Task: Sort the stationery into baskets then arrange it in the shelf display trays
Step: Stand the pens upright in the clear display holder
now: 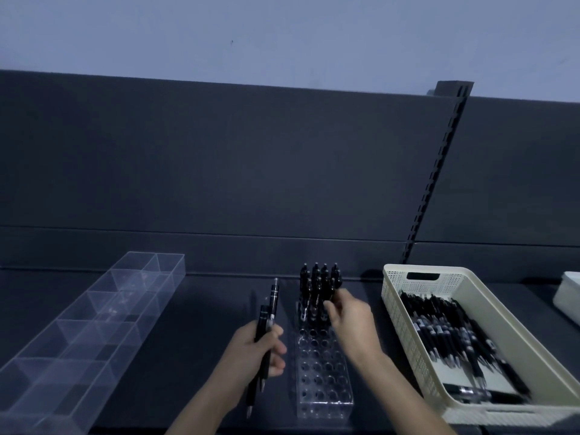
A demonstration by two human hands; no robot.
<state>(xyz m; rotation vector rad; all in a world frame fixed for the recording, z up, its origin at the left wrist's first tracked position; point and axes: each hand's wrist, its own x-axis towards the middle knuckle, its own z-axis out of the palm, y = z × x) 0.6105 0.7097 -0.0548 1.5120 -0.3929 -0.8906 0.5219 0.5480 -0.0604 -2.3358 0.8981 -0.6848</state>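
The person stood before a dark grey shelf point(194, 324) with a dark back panel point(219, 167) and a slotted upright post point(439, 171). The left grip point(257, 353) was clenched around a small bundle of black pens point(267, 318). It held them nearly upright above the shelf, with the tips pointing toward the person.

Just to the right of this hand, a clear acrylic rack with round holes point(320, 375) rested on the shelf. A group of standing black pens point(318, 277) filled its far rows. The right grip point(348, 318) was over the rack, its fingertips point(332, 298) curled at the nearest of these standing pens. The picture was blurred there, so I could not tell whether the fingers pinched a pen or only touched it.

To the right of the rack stood a cream perforated plastic basket point(394, 309), and many loose black pens point(455, 337) lay in it, heaped along its length. On the left side of the shelf, well apart from the hands, lay a long clear divided tray point(94, 324). At the far right edge a white container point(568, 298) was partly visible.
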